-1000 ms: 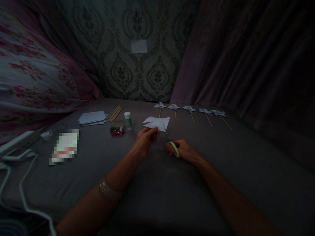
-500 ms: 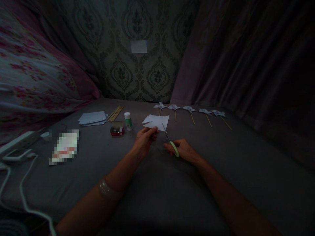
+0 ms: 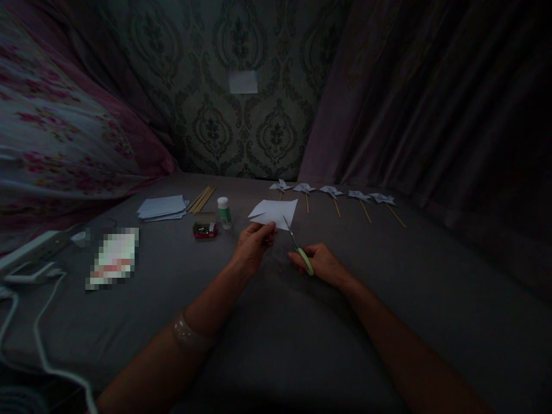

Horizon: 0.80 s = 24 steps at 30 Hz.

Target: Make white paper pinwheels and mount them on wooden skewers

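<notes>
A white sheet of paper [image 3: 276, 210] is pinched at its near edge by my left hand [image 3: 255, 241], thumb on top. One slit shows at the paper's left side. My right hand [image 3: 321, 263] is closed round the green handles of a pair of scissors [image 3: 304, 260]. Their metal blades lie at the right part of the sheet, pointing up and to the left. The dim light hides how far apart the blades are.
Behind lie several paper pinwheels on sticks [image 3: 331, 192]. To the left are a glue stick [image 3: 224, 213], a small red box of metal pieces [image 3: 204, 229], thin wooden sticks [image 3: 202, 199], stacked paper [image 3: 162, 207], a blurred-out packet [image 3: 114, 257] and a white power strip [image 3: 32, 253] with cables.
Almost nothing differs. The paper's right corner has risen very slightly, while both hands and the scissors stay about where they were.
</notes>
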Tool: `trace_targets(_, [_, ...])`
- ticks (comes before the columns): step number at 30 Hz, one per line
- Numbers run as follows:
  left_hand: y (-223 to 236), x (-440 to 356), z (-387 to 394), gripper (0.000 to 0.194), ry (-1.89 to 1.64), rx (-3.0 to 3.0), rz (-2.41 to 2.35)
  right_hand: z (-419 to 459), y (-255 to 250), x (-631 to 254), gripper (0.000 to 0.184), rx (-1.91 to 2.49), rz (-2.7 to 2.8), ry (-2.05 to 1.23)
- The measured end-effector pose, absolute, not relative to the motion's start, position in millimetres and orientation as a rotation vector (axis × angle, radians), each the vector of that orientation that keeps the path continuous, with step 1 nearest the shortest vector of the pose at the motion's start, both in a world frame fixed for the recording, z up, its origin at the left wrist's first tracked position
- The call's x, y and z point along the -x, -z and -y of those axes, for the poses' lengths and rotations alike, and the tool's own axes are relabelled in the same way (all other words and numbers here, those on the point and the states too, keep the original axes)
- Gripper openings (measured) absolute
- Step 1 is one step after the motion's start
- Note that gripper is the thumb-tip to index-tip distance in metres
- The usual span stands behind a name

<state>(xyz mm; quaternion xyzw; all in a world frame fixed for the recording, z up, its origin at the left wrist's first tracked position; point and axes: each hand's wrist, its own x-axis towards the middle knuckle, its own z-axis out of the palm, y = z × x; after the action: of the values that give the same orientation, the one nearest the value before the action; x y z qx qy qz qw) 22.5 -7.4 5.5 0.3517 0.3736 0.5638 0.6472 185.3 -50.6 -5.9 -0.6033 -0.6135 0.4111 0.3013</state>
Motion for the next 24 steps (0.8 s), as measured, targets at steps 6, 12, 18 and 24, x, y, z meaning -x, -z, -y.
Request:
trace_targets(6, [-3.3,-22.7,7.2,0.029,-1.292,-0.834,-0.841,49.7,7.4,-185.8,0.041,1.601,1.64,-1.071])
trace_targets(12, [-2.3,-22.9,6.7,0.029,-1.304,-0.843,-0.849,50.6,6.2,-184.9,0.039,1.612,1.63,-1.071])
trace_targets(18, [-1.7,-22.1,6.8,0.027,-1.308,-0.88,-0.871,49.3,9.0,-186.8,0.038,1.611,1.652,-1.055])
trace_targets(24, [-0.3,-22.7,7.6,0.026,-1.289,-0.941,-0.863,49.7,5.7,-184.9,0.04,1.601,1.605,-1.103])
